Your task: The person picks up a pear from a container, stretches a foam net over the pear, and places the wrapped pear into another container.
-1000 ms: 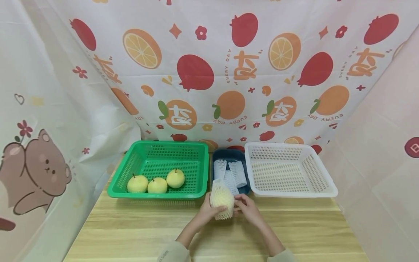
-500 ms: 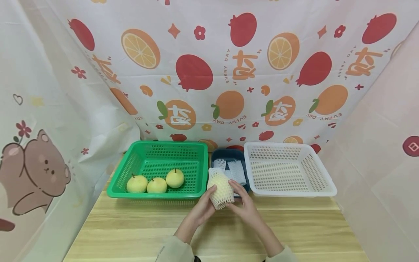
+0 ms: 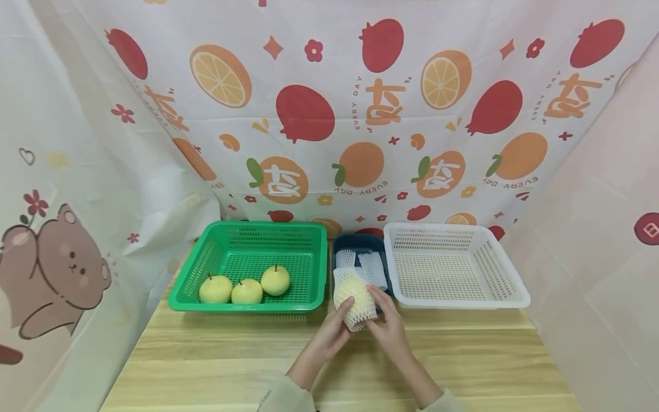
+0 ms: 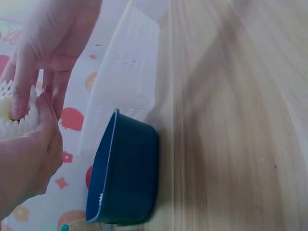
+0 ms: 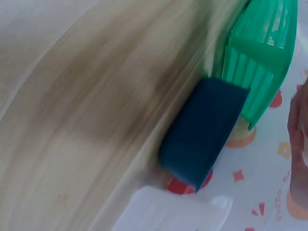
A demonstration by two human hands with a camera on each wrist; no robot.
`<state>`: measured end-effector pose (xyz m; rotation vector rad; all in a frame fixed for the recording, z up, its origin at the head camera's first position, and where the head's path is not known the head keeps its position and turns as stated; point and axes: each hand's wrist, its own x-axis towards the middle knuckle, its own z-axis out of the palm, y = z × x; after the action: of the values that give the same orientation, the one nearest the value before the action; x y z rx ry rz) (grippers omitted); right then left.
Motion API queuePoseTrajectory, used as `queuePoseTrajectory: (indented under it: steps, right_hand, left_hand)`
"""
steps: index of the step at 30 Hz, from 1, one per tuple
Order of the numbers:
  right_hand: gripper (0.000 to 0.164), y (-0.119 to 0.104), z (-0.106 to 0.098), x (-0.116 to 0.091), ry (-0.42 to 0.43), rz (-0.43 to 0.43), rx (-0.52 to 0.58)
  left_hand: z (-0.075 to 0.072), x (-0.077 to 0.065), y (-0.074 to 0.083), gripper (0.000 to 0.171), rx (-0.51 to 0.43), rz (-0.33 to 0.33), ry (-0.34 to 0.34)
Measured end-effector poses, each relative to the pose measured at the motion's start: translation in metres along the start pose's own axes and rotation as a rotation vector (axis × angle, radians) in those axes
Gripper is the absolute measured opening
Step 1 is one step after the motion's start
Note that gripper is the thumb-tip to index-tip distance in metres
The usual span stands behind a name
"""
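Observation:
A pale yellow pear in a white foam net sleeve [image 3: 354,298] is held up between both hands, in front of the small dark blue tray [image 3: 364,243]. My left hand [image 3: 332,335] grips it from the left, thumb lying across the net. On the other side my right hand [image 3: 392,335] holds the lower right of the sleeve between fingers and thumb. Close up in the left wrist view, a digit of the right hand [image 4: 57,41] reaches into the net's open end, beside the left hand [image 4: 36,159]. The right wrist view shows only part of a hand [image 5: 299,149].
A green basket [image 3: 249,308] on the left holds three bare pears [image 3: 247,292]. More foam nets [image 3: 373,270] lie in the blue tray. To its right stands a white basket [image 3: 463,304]. All stand on a wooden table [image 3: 206,366] before a fruit-print curtain [image 3: 329,68].
The netted pear first rose slightly and tilted, then shifted a little right. My right hand has come up from near its edge to hold the sleeve's right side. The baskets stay put.

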<state>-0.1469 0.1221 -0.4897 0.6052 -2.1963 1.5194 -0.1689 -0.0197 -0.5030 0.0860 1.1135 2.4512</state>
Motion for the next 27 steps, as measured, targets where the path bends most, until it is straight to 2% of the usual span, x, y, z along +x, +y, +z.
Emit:
queuePoseTrajectory:
  steps: [3, 5, 8, 11, 14, 20, 27]
  right_hand:
    - [0.065, 0.0, -0.007, 0.002, -0.09, 0.034, 0.028]
    - [0.067, 0.001, -0.012, 0.005, -0.155, 0.084, 0.067]
    - [0.064, 0.003, -0.019, 0.008, -0.219, 0.227, 0.167]
    - [0.063, 0.012, -0.023, 0.01, -0.229, 0.397, 0.253]
    - [0.066, 0.023, -0.024, 0.008, -0.226, 0.511, 0.277]
    - [0.077, 0.035, -0.024, 0.004, -0.24, 0.589, 0.228]
    - [0.085, 0.041, -0.027, 0.003, -0.216, 0.637, 0.254]
  left_hand:
    - [-0.002, 0.001, -0.002, 0.069, 0.066, 0.02, 0.049]
    - [-0.003, 0.002, -0.003, 0.073, 0.151, 0.044, 0.091]
    - [-0.004, 0.002, -0.005, 0.08, 0.362, 0.09, 0.149]
    - [-0.002, 0.002, -0.007, 0.086, 0.608, 0.131, 0.194]
    - [-0.001, 0.002, -0.01, 0.087, 0.75, 0.188, 0.182]
    - [0.002, 0.003, -0.017, 0.092, 0.881, 0.246, 0.12]
    - [0.01, 0.005, -0.021, 0.089, 0.921, 0.273, 0.104]
